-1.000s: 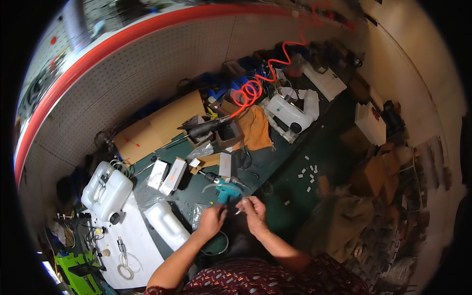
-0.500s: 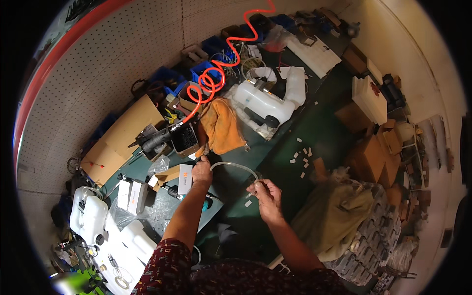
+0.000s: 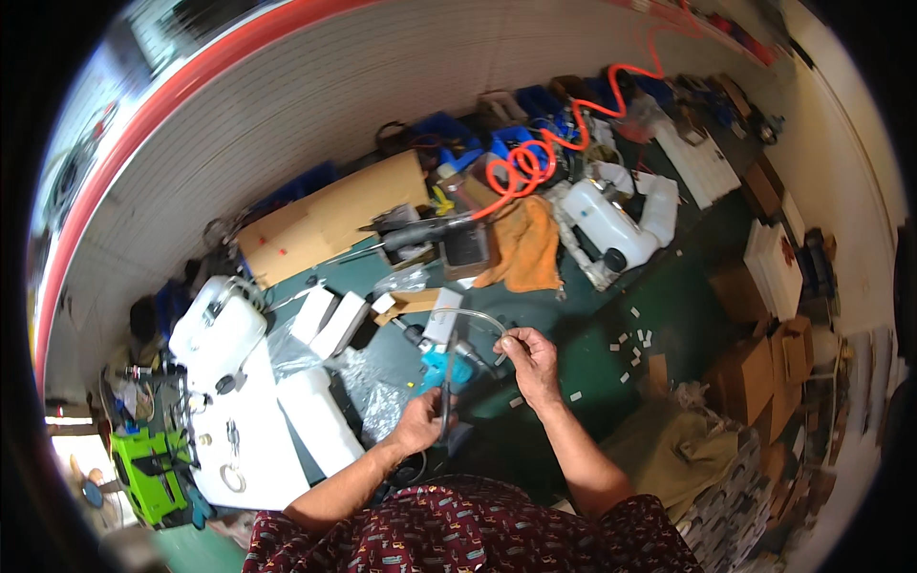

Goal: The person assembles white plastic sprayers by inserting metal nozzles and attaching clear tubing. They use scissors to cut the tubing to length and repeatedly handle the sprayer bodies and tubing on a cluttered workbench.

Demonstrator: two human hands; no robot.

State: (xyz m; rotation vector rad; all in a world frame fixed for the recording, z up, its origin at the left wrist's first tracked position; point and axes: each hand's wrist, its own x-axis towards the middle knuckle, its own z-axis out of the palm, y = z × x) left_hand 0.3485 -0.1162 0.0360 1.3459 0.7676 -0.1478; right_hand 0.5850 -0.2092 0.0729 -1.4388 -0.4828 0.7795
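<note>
clear tube (image 3: 477, 314) (far end indistinct)

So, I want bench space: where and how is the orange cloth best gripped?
Probably pinch the orange cloth by its near edge, from the front: it lies rumpled between an open box and a white jug, that edge exposed.

The left forearm (image 3: 355, 476) slants up rightward from the lower edge to the left hand (image 3: 418, 423), fingers curled, below centre. Right of centre and higher, the right hand (image 3: 531, 365) pinches thumb against fingers, its forearm (image 3: 583, 454) slanting up leftward.
</note>
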